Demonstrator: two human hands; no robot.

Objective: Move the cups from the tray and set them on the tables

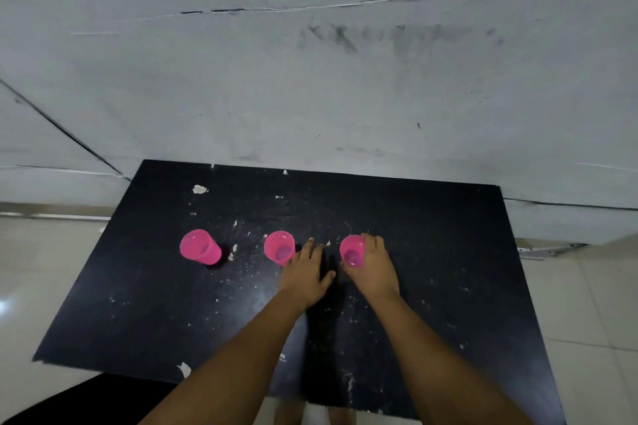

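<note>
Three pink cups stand upright in a row on a black table (431, 252). The left cup (199, 247) stands alone. Just right of the middle cup (279, 246) lies my left hand (307, 274), fingers spread on the table top and its edge touching the cup's side. My right hand (374, 267) is wrapped around the right cup (352, 250), which rests on the table. No tray is in view.
The table top is scratched and flecked with white chips. A grey wall (310, 79) rises right behind its far edge. Pale floor tiles (41, 269) lie to the left and right. A dark shape (86, 400) sits at the bottom left.
</note>
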